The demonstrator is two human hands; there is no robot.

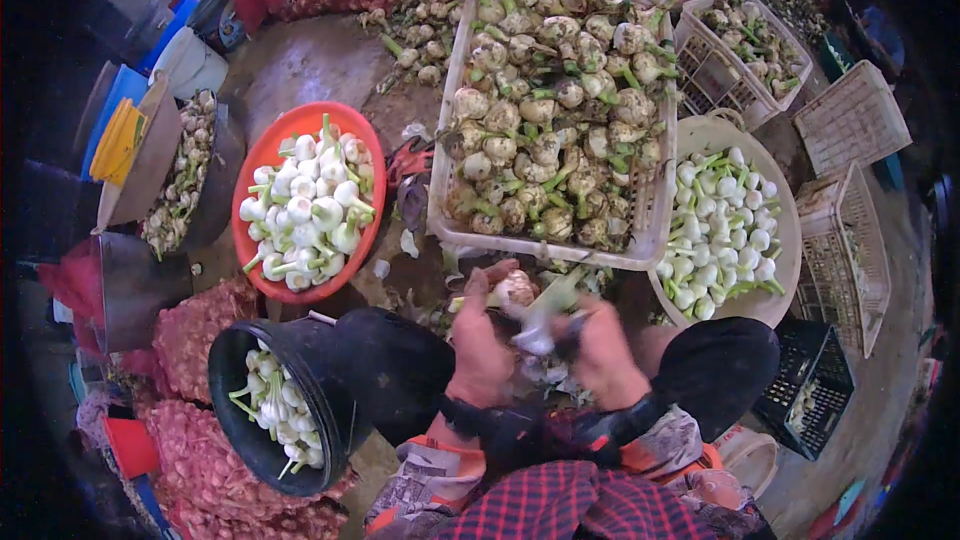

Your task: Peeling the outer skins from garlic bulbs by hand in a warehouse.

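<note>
One rough, round bulb (517,288) fills the left hand's (480,352) grip; right hand's (606,352) is unclear.

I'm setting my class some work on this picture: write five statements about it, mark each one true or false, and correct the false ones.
1. The left hand holds a bulb. True.
2. The red basin is filled with soil-stained bulbs. False: it holds clean white bulbs.
3. The large crate stands between the red basin and the cream basin. True.
4. The right hand is reaching into the cream basin. False: it is close beside the left hand, between the person's knees; motion blur hides its grip.
5. The black bucket at lower left contains pale bulbs with stems. True.
</note>
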